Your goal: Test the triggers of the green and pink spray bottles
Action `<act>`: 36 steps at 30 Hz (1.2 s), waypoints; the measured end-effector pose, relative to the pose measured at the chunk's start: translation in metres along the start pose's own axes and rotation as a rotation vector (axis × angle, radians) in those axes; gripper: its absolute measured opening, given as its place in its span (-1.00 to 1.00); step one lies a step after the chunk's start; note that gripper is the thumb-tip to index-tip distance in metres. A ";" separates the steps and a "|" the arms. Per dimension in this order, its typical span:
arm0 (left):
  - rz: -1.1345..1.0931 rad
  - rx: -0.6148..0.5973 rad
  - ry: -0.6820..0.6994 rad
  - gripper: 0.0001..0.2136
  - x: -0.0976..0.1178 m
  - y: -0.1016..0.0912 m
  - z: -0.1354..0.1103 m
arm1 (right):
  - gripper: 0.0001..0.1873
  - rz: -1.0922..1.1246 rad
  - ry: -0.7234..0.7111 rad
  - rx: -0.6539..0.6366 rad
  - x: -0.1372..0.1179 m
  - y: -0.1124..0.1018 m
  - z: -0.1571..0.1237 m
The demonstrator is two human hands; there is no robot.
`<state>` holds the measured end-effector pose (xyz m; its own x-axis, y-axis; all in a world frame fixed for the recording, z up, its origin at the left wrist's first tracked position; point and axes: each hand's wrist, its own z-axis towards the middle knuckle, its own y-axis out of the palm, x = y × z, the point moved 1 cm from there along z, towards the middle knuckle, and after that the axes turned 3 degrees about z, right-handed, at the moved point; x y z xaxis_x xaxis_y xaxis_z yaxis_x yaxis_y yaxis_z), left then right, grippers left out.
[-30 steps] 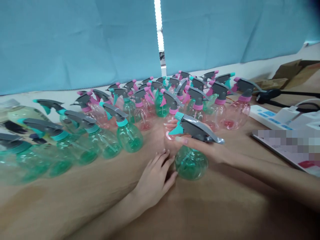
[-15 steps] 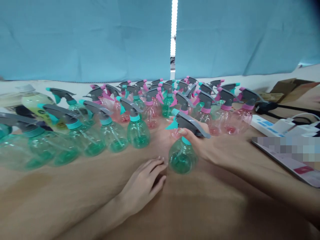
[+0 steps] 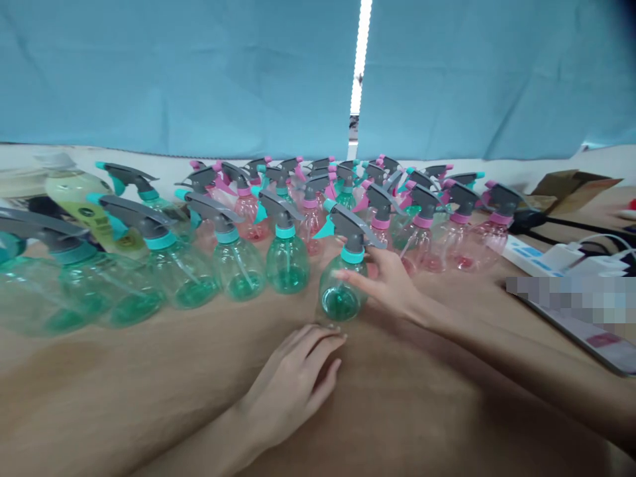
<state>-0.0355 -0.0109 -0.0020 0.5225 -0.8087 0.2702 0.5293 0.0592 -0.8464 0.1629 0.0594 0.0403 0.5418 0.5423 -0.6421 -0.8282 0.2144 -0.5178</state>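
Just beyond L hand (image 3: 293, 379), green spray btl (image 3: 342, 303) upright in R hand (image 3: 390, 281), gripped thumb nearside, L hand palm down, fingers loosely spread, row of green btls (image 3: 241, 268) to L of R hand, pink-collared btls (image 3: 422, 222) beyond, pwr strip (image 3: 527, 253) to R.

The right hand (image 3: 392, 281) grips a green spray bottle (image 3: 350, 257), thumb against its front. The left hand (image 3: 298, 371) lies on the worktop (image 3: 407, 404) just nearer, fingers loosely bent. More green bottles (image 3: 288, 265) line the left; pink bottles (image 3: 456, 242) stand behind, with a power strip (image 3: 527, 255) at right.
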 end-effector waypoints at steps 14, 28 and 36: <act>0.019 0.003 -0.033 -0.76 0.000 0.001 0.001 | -0.28 -0.184 -0.022 -0.013 0.008 0.009 0.016; 0.014 -0.006 -0.098 -0.64 -0.001 0.001 -0.003 | -0.46 -0.167 0.031 -0.084 0.001 0.011 0.032; 0.012 -0.027 -0.117 -0.65 -0.003 0.000 0.000 | -0.41 -0.140 0.053 -0.109 0.002 0.014 0.038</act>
<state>-0.0372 -0.0091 -0.0027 0.6037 -0.7343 0.3104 0.5052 0.0511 -0.8615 0.1472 0.0947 0.0531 0.6597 0.4694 -0.5869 -0.7256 0.1942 -0.6602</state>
